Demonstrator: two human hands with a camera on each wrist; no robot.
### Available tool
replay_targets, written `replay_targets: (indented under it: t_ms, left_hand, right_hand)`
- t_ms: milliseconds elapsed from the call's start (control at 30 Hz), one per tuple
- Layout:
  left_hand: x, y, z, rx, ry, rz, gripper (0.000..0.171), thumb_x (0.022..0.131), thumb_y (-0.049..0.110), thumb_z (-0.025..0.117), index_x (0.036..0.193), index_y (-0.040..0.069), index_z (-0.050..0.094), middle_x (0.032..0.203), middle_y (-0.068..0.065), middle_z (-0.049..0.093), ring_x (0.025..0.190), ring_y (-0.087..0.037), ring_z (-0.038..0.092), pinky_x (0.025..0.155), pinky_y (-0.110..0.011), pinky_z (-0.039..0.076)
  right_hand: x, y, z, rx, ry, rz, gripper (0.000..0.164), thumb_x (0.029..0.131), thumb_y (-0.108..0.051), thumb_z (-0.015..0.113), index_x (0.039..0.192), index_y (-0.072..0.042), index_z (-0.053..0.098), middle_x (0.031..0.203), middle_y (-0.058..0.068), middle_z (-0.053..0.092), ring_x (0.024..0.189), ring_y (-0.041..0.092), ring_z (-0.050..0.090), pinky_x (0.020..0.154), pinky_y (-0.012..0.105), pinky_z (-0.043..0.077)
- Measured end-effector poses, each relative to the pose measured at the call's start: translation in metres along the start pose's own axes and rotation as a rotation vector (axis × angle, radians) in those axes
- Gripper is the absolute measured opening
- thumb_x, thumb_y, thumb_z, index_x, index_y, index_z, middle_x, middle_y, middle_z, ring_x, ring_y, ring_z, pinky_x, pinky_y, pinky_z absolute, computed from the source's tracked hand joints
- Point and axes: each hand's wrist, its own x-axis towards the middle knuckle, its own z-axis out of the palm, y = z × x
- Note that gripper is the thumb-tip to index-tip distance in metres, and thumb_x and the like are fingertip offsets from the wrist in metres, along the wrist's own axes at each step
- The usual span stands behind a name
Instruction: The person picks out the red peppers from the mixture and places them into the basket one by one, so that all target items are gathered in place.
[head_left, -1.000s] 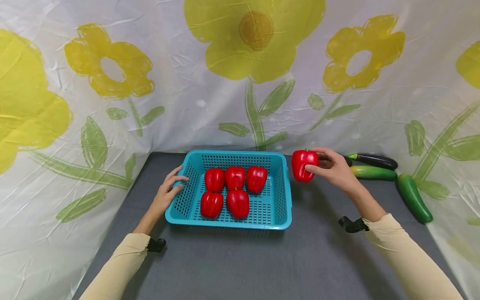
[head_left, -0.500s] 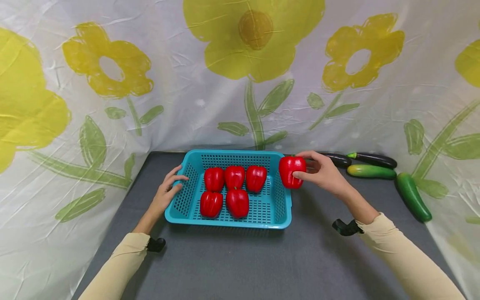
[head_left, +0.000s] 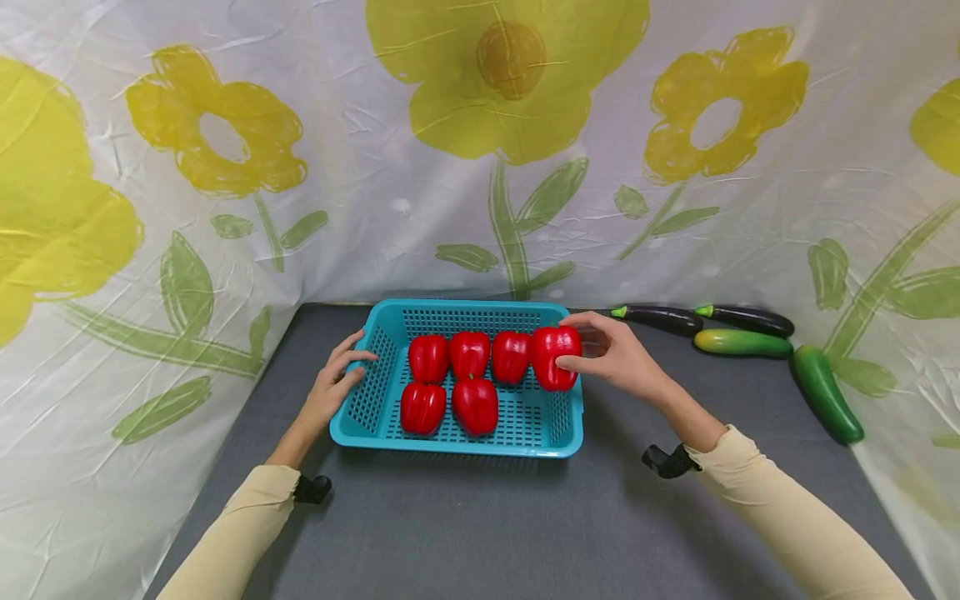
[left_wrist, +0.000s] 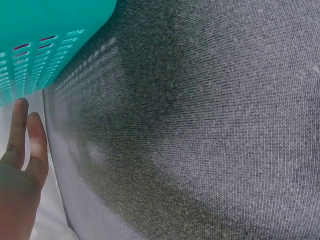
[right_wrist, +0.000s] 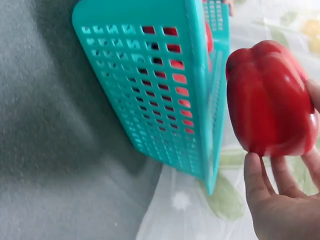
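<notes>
My right hand holds a red bell pepper between thumb and fingers, above the right part of a turquoise basket. In the right wrist view the held bell pepper is raised over the basket's rim. Several other red bell peppers lie in the basket, three in a back row and two in front, such as the front pepper. At the basket's left rim rests my left hand, its fingers spread and fairly straight. The left wrist view shows two extended fingers beside the basket wall.
To the right, along the back of the dark grey table, lie two eggplants, a yellow-green vegetable and a dark green one. A flower-printed sheet hangs behind the table.
My right hand has carried the bell pepper leftward, from beside the basket to above its right part. An eggplant it partly covered shows fully. The left hand stays put.
</notes>
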Motion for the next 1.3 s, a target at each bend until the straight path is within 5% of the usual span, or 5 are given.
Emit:
replay_targets:
  t_ms: [567, 867, 1033, 1300]
  left_hand:
    - [-0.001, -0.001, 0.001, -0.015, 0.004, -0.007, 0.024, 0.105, -0.002, 0.047, 0.123, -0.008, 0.061, 0.162, -0.018, 0.025, 0.148, -0.040, 0.018, 0.099, -0.067, 0.031]
    - [-0.001, -0.002, 0.000, 0.002, 0.008, -0.005, 0.024, 0.105, -0.003, 0.047, 0.124, -0.008, 0.062, 0.162, -0.019, 0.025, 0.147, -0.040, 0.020, 0.097, -0.050, 0.036]
    - [-0.002, 0.003, 0.001, -0.004, 0.004, -0.001, 0.024, 0.106, -0.002, 0.046, 0.123, -0.009, 0.061, 0.163, -0.018, 0.025, 0.147, -0.039, 0.020, 0.098, -0.046, 0.037]
    - [-0.002, 0.005, 0.002, -0.025, 0.005, -0.002, 0.024, 0.106, -0.002, 0.046, 0.123, -0.008, 0.061, 0.163, -0.018, 0.024, 0.148, -0.039, 0.018, 0.098, -0.065, 0.031]
  right_hand:
    - [-0.004, 0.006, 0.042, -0.008, -0.064, -0.027, 0.054, 0.085, -0.001, 0.079, 0.134, 0.005, 0.056, 0.129, 0.018, 0.060, 0.116, 0.038, 0.057, 0.091, 0.054, 0.051]
    - [-0.012, -0.025, 0.052, -0.015, -0.081, -0.042, 0.051, 0.086, 0.004, 0.077, 0.131, 0.012, 0.054, 0.129, 0.025, 0.058, 0.114, 0.040, 0.058, 0.092, 0.054, 0.051]
    - [-0.011, -0.021, 0.056, -0.042, -0.064, -0.015, 0.055, 0.082, 0.003, 0.080, 0.130, 0.011, 0.055, 0.129, 0.025, 0.057, 0.114, 0.041, 0.057, 0.090, 0.056, 0.051]
    - [-0.006, 0.006, 0.058, -0.053, -0.054, 0.007, 0.059, 0.083, -0.002, 0.083, 0.134, 0.003, 0.056, 0.134, 0.019, 0.057, 0.117, 0.038, 0.056, 0.091, 0.054, 0.052]
